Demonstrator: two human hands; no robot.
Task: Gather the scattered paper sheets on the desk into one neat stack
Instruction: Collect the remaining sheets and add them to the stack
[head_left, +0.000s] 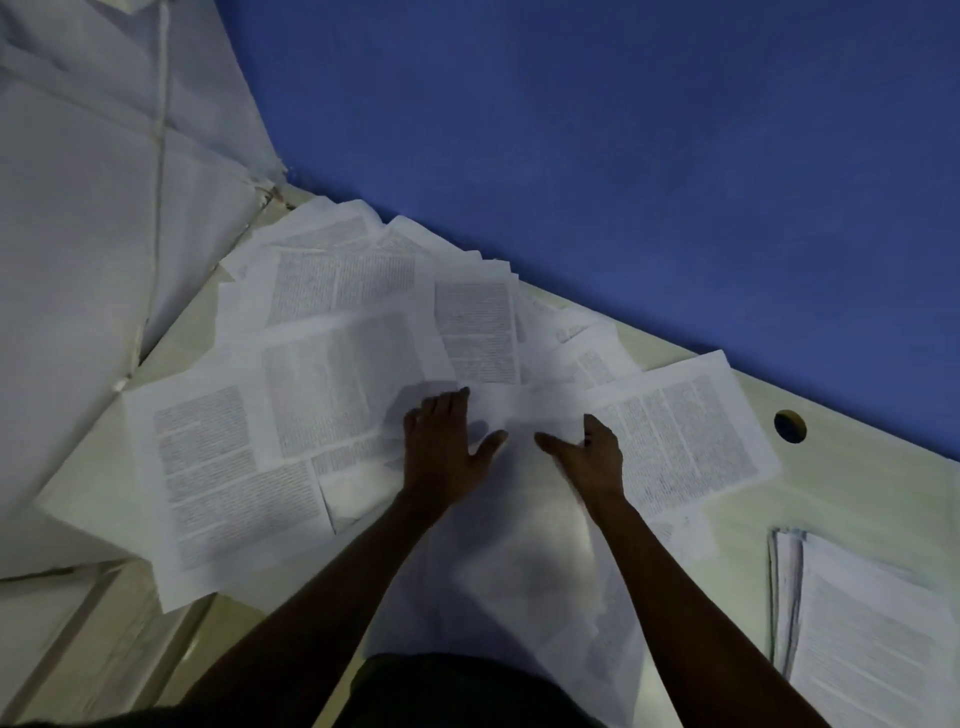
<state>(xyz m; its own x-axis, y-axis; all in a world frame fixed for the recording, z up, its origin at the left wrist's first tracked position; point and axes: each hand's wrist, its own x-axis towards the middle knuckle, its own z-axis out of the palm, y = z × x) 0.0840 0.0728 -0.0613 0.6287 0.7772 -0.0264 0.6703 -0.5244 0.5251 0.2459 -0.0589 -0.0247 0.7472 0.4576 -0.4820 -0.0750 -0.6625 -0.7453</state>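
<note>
Paper covers most of the pale, smooth desk (831, 499) in front of you: thin white printed sheets (332, 374), rectangular and flat, fanned over one another in a loose spread that runs from the back left corner toward your body. Most carry dense blocks of small grey text in columns; the words are too blurred to read. One sheet at the left (223, 478) lies skewed with a corner over the desk's near edge, and another at the right (691, 436) lies tilted, touching the middle of the spread.

Your left hand (441, 447) lies flat on the paper, fingers straight and together, thumb splayed out to the side, pressing on the sheets and gripping nothing. Your right hand (592, 457) is just beside it, palm turned inward, thumb stretched toward the left hand, fingers resting at the edge of the right sheet; they look relaxed, not curled round anything. A blank-looking, slightly wavy sheet (524, 561) runs between your forearms.

At the near right sits a separate squared pile of papers (857, 634), its layered edges showing as fine lines. A round hole (790, 426) is cut in the desk near the matte blue wall (571, 130). White wrapped bundles (78, 234), tied with cord, stand at the left.
</note>
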